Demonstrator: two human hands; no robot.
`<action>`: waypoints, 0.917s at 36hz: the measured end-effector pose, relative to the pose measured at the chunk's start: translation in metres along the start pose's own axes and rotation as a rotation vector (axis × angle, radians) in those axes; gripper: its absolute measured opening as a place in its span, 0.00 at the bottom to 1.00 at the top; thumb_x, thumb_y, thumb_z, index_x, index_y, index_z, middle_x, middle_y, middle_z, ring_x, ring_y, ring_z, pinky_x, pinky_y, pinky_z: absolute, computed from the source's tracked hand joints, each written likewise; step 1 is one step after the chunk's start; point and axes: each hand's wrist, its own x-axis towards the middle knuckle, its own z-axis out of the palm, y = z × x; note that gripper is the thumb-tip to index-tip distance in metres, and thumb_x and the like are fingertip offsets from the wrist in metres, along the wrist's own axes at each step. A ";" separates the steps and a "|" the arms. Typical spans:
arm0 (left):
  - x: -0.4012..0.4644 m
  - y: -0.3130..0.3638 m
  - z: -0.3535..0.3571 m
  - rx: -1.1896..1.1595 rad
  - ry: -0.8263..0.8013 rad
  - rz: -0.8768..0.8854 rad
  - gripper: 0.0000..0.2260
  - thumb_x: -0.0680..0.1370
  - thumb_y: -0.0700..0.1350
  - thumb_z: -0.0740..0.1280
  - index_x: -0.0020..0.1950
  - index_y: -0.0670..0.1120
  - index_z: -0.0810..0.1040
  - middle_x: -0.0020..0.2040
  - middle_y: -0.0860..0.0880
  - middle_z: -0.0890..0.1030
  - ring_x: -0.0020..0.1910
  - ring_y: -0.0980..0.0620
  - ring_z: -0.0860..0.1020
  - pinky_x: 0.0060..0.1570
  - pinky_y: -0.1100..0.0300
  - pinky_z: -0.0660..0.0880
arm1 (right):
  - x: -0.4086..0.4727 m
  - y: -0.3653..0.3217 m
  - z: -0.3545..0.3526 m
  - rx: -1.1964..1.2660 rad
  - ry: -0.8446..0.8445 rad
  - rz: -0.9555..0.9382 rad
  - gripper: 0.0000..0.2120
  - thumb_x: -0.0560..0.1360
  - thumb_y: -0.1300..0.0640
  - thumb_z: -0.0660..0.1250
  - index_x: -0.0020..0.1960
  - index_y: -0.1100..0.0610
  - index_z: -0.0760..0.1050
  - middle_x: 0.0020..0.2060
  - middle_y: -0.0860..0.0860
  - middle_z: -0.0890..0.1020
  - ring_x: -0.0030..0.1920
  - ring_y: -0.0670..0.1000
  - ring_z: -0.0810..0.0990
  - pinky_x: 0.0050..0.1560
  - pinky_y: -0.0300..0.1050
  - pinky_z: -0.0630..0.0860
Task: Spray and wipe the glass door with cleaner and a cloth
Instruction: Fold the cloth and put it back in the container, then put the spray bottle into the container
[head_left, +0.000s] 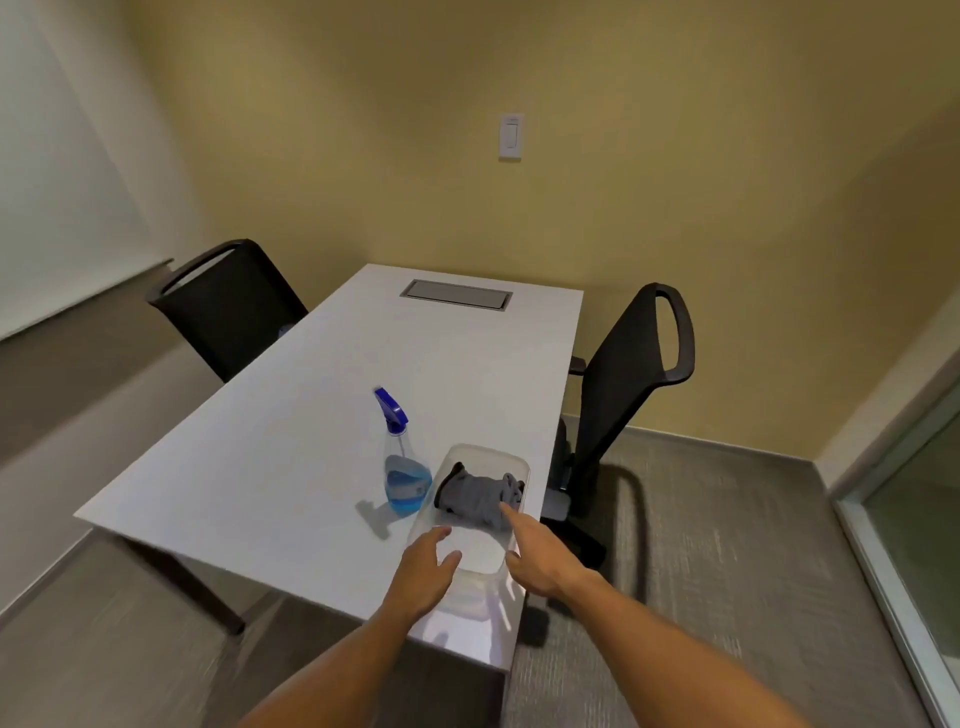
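A clear spray bottle (401, 467) with blue liquid and a blue trigger head stands upright on the white table (291, 457). Right of it lies a clear plastic bin (480, 558) holding a bunched grey cloth (480, 493) at its far end. My left hand (423, 569) hovers open at the bin's near left rim, holding nothing. My right hand (537, 556) is over the bin's right side, its index finger stretched out and touching or nearly touching the cloth. A glass panel (919, 525) with a pale frame shows at the far right edge.
Two black chairs flank the table: one (228, 301) at the left back, one (634, 384) at the right. A grey cable hatch (456, 294) is set in the table's far end. A wall switch (511, 136) hangs on the yellow wall. The floor is grey carpet.
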 end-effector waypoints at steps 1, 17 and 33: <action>-0.005 -0.003 -0.001 -0.016 0.006 -0.013 0.21 0.83 0.49 0.64 0.76 0.49 0.67 0.76 0.47 0.70 0.73 0.46 0.71 0.71 0.52 0.69 | -0.003 -0.002 0.001 0.004 -0.003 -0.005 0.35 0.83 0.58 0.61 0.83 0.51 0.47 0.82 0.53 0.57 0.81 0.55 0.58 0.78 0.48 0.57; 0.029 -0.044 -0.023 -0.331 0.090 -0.280 0.22 0.83 0.49 0.65 0.76 0.45 0.67 0.74 0.43 0.72 0.70 0.42 0.73 0.68 0.47 0.72 | 0.051 -0.045 0.006 0.078 -0.020 -0.003 0.35 0.80 0.60 0.58 0.83 0.48 0.50 0.80 0.51 0.62 0.78 0.56 0.63 0.78 0.50 0.61; 0.088 -0.059 -0.035 -0.380 -0.117 -0.431 0.17 0.82 0.52 0.64 0.65 0.43 0.77 0.60 0.44 0.81 0.58 0.45 0.79 0.65 0.50 0.76 | 0.172 -0.121 0.004 0.313 0.040 0.077 0.41 0.79 0.54 0.71 0.83 0.50 0.49 0.80 0.53 0.63 0.77 0.56 0.65 0.74 0.52 0.66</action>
